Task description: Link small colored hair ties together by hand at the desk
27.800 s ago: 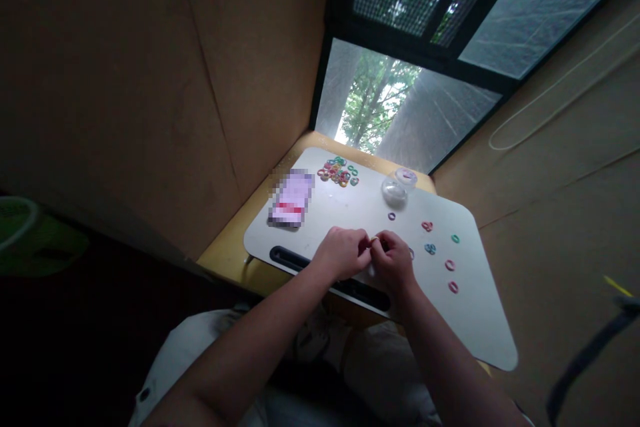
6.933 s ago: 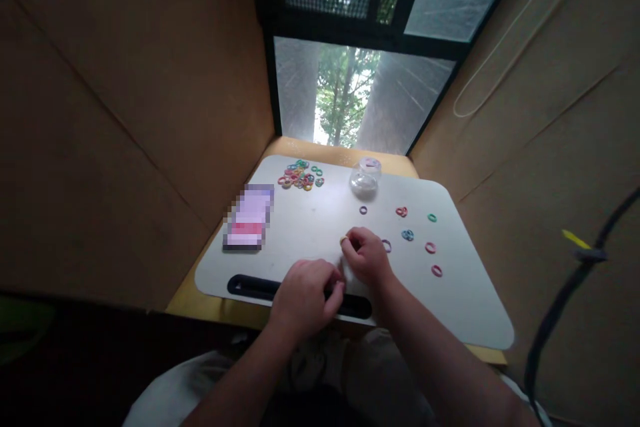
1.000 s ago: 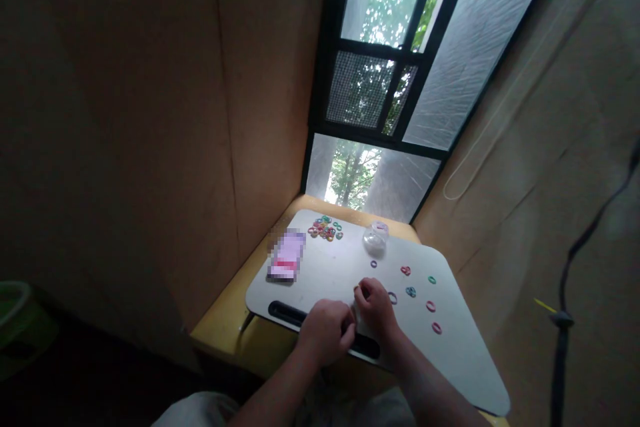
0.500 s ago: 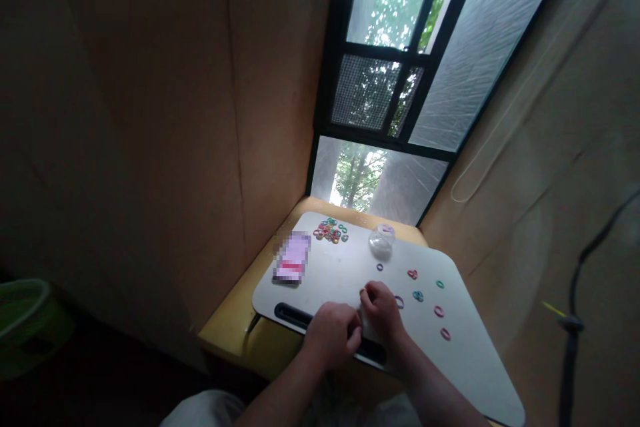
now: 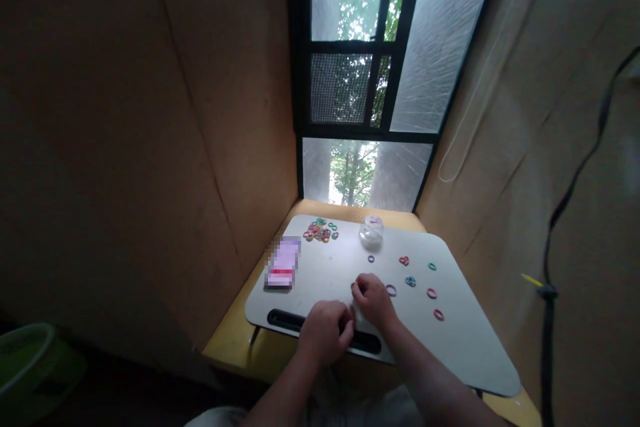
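My right hand is closed above the white lap table, its fingertips pinching a small yellow-orange hair tie that shows only in part. Beside it, at the front edge over the dark slot, my left hand is curled; its fingertips are hidden, so what they hold cannot be seen. Close to my right hand lies a pale purple hair tie. Further right are red hair ties, blue-green ones, a green one and pink ones. A dark purple one lies behind.
A heap of mixed hair ties lies at the back left, near a blurred pink phone-shaped object. A clear jar stands at the back. The lap table rests on a yellow surface below a window. A green basket is at far left.
The view has turned and levelled, so the table appears shifted slightly left. Both hands keep nearly the same place and pose, with the yellow-orange hair tie still pinched in my right fingertips.
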`<state>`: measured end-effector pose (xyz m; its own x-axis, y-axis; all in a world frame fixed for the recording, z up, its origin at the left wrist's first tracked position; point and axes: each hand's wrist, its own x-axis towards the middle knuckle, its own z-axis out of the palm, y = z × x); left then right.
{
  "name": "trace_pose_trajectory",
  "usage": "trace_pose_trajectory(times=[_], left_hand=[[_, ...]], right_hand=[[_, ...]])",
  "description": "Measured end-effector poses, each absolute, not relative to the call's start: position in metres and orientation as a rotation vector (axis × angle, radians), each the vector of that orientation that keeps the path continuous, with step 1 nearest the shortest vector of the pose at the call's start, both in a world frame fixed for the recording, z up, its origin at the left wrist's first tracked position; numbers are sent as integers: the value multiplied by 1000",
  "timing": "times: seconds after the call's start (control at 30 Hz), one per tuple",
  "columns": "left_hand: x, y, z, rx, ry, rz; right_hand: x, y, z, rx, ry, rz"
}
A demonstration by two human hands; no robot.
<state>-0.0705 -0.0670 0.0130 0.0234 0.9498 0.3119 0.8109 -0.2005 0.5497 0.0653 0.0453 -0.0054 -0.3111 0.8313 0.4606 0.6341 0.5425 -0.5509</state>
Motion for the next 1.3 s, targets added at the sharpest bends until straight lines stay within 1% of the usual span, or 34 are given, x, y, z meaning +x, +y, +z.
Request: trace_pose_trajectory(times=[1.3], left_hand=[[-72,-66,13,2138,1827,899]], right_hand=[[66,43,-3,-1172,-2073,335]])
